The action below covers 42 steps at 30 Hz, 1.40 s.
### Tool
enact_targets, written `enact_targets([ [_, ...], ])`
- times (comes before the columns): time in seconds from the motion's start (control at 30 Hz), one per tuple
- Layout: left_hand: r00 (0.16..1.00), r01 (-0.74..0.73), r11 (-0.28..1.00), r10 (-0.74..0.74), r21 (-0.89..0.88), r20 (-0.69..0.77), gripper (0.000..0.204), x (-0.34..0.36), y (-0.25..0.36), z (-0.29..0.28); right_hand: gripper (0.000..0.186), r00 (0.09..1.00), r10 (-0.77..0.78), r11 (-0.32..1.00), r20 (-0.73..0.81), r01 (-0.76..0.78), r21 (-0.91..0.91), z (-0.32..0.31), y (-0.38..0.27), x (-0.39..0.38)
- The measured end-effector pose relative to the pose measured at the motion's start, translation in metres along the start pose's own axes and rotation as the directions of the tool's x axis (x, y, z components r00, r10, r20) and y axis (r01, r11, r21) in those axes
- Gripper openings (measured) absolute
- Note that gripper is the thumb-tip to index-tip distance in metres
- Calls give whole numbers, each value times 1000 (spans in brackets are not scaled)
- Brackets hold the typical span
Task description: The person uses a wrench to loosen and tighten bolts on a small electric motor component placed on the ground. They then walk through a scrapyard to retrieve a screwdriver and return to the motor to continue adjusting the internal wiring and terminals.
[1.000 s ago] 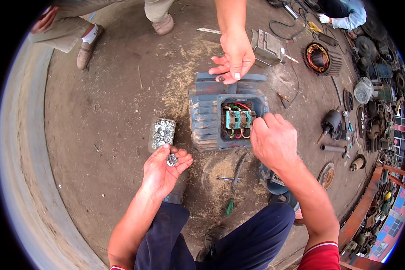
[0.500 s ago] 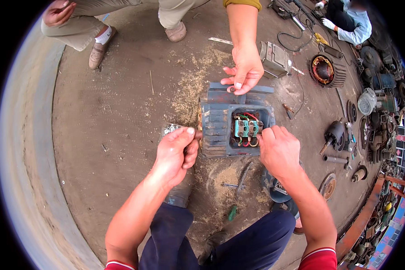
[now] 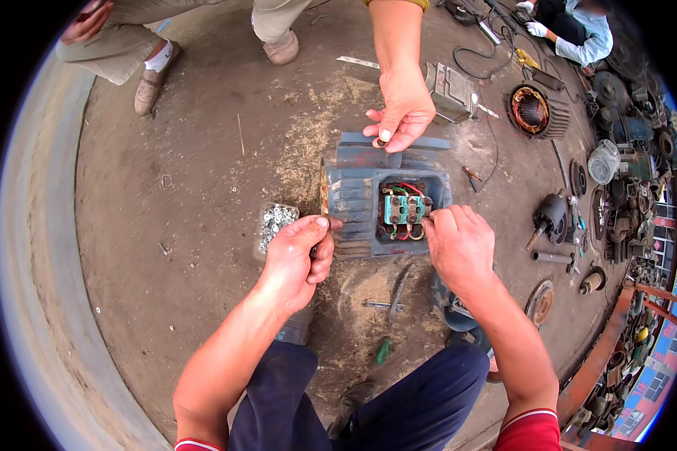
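A blue-grey electric motor point(image 3: 351, 197) lies on the ground before me, its square terminal box point(image 3: 381, 242) facing up. Inside sits a turquoise terminal block point(image 3: 404, 210) with red, green and pale wires. My right hand point(image 3: 461, 244) is pinched at the block's right end; its fingertips hide what they grip. At the motor's left side my left hand point(image 3: 299, 252) is closed, and its curled fingers cover whatever is in them. A co-worker's hand point(image 3: 405, 109) reaches over the motor's far side, with a small dark nut-like piece point(image 3: 383, 143) at its fingertips.
A clear tub of small metal parts point(image 3: 276, 223) stands by my left hand. Nearer my feet lie a metal tool point(image 3: 382, 304) and a green-handled tool point(image 3: 384, 350). A metal box point(image 3: 450, 92), a motor stator point(image 3: 531, 110) and several loose motor parts lie to the right.
The scene has shifted slightly left in view. My left hand sits farther right against the ground, uncovering more of the tub. My right hand stays pinched at the terminal block.
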State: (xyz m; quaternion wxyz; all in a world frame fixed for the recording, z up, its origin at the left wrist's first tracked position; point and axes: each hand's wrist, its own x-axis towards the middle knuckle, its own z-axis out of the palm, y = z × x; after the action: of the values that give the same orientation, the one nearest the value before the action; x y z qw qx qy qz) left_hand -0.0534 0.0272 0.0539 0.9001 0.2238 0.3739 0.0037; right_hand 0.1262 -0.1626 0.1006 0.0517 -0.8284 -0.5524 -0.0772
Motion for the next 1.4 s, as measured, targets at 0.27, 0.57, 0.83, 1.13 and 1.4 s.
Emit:
enact_targets([
  [0.27, 999, 43, 999, -43, -25, -6, 20, -5, -14, -8, 20, 996, -48, 998, 77, 51, -42, -10, -1, 5],
  [0.57, 998, 62, 998, -62, -3, 0, 21, -7, -14, -4, 19, 996, -40, 996, 76, 45, -72, -12, -1, 7],
  [0.83, 990, -125, 968, 106, 216, 97, 22, 23, 50, 49, 19, 996, -37, 998, 84, 42, -52, -12, -1, 8],
  [1.13, 996, -61, 939, 34, 339, 86, 22, 61, 63, 69, 19, 998, -28, 999, 59, 29, -16, -10, 0, 7],
  [1.4, 990, -55, 972, 24, 230, 136, 22, 74, 64, 69, 19, 998, -25, 1000, 51, 26, -16, -8, 1, 5],
])
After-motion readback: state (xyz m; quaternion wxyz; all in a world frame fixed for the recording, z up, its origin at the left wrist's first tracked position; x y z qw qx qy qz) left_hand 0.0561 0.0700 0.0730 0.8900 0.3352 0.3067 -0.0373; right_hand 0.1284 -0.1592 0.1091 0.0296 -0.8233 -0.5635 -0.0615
